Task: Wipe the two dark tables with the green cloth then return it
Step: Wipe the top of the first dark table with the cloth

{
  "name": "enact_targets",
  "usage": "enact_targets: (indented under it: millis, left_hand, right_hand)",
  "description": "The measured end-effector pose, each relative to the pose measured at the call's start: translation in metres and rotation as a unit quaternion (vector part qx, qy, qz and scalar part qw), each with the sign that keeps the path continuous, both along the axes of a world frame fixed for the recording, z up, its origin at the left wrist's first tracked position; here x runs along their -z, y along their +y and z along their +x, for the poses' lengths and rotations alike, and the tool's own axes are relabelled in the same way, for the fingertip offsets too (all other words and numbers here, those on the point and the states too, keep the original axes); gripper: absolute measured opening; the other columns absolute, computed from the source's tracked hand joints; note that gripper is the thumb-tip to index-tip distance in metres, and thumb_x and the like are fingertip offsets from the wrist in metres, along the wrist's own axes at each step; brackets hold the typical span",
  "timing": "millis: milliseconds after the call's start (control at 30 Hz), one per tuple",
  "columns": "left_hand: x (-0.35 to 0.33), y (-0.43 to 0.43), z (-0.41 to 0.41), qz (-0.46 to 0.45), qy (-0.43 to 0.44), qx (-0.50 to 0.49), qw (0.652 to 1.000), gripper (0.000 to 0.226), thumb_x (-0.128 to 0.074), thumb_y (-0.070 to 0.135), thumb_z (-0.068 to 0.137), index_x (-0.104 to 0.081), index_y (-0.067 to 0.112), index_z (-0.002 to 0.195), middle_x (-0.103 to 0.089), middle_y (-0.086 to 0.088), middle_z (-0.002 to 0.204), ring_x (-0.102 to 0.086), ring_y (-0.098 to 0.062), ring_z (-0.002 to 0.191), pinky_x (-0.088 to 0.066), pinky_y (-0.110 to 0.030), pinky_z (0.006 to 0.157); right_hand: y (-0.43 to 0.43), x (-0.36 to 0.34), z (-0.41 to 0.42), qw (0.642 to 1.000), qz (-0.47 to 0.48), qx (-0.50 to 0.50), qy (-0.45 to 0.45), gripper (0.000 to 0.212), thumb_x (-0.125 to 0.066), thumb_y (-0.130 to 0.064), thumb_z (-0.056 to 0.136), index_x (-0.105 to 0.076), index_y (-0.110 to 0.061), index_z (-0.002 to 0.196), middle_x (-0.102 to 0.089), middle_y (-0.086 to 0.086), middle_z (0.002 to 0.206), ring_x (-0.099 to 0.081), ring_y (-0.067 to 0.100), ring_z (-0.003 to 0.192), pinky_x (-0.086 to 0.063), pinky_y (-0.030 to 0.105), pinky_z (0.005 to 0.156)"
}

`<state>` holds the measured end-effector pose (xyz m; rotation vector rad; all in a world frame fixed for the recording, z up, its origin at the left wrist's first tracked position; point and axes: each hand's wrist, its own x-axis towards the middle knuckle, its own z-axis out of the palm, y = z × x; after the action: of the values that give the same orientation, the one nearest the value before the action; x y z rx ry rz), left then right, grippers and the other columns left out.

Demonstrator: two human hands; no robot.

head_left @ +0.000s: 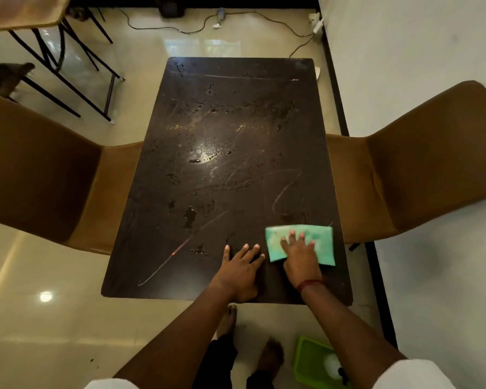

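Your right hand (299, 255) flat, fingers spread, pressing the green cloth (300, 244) onto the dark table (222, 164), your left hand (240, 266) flat beside it

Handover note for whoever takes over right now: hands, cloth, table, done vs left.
Right hand: fingers spread flat, pressing the green cloth onto the near right corner of the dark table.
Left hand: flat on the bare tabletop beside the cloth, holding nothing.
Done: streak marks suggest some wiping passes on this table.
Left: water droplets and smears across the middle and far end; the second dark table, not in view; returning the cloth, perhaps to the green tray on the floor near the feet.
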<state>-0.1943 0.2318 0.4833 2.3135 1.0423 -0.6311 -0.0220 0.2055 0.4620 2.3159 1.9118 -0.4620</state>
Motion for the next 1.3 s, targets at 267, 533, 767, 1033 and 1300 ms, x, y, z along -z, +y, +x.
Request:
enact_targets:
  millis: [267,533,767,1033,1300]
  left_hand:
    - [-0.004,0.005,-0.026,0.105,-0.046,-0.006,0.993,0.072,-0.047,0.035,0.094,-0.012,0.02,0.156,-0.002,-0.005,0.164,0.001,-0.022,0.151,0.009,-0.057,0.118]
    - [0.002,-0.003,-0.055,0.085,-0.039,-0.128,0.987,0.076,-0.048,0.035,0.093,-0.005,0.023,0.156,0.005,-0.006,0.164,0.008,-0.025,0.15,0.01,-0.051,0.116]
    - [0.008,-0.032,-0.081,0.107,-0.052,-0.18,0.977,0.077,-0.048,0.033,0.094,-0.003,0.023,0.156,0.007,-0.006,0.164,0.012,-0.026,0.149,0.014,-0.044,0.115]
    - [0.011,-0.066,-0.083,0.125,-0.058,-0.201,0.97,0.069,-0.045,0.035,0.098,-0.01,0.019,0.155,0.002,-0.009,0.163,0.006,-0.027,0.15,0.01,-0.043,0.116]
    - [0.004,-0.087,-0.099,0.118,-0.039,-0.245,0.962,0.07,-0.045,0.031,0.097,-0.009,0.021,0.155,0.001,-0.006,0.164,0.002,-0.025,0.151,0.002,-0.044,0.12]
  right_hand:
    - [-0.035,0.001,0.09,0.994,0.017,0.05,0.096,0.056,-0.055,0.01,0.078,-0.053,-0.011,0.129,-0.04,0.016,0.144,-0.032,0.035,0.136,-0.019,0.05,0.113]
    - [-0.045,0.006,0.012,0.995,-0.011,-0.094,0.041,0.069,-0.058,-0.003,0.079,-0.035,-0.017,0.142,-0.023,0.013,0.153,-0.018,0.036,0.141,-0.002,0.048,0.114]
    - [-0.07,0.004,0.075,0.996,0.029,0.036,0.078,0.057,-0.056,0.013,0.072,-0.058,-0.01,0.124,-0.043,0.016,0.141,-0.036,0.042,0.132,-0.018,0.055,0.111]
    - [-0.12,0.014,0.017,0.984,0.039,-0.153,0.077,0.062,-0.066,0.008,0.056,-0.066,-0.014,0.114,-0.061,0.013,0.125,-0.056,0.038,0.115,-0.008,0.042,0.112]
    - [-0.098,0.007,0.006,0.992,0.002,0.121,0.035,0.055,-0.066,0.008,0.068,-0.062,-0.008,0.121,-0.051,0.025,0.133,-0.045,0.05,0.12,-0.04,0.058,0.097]
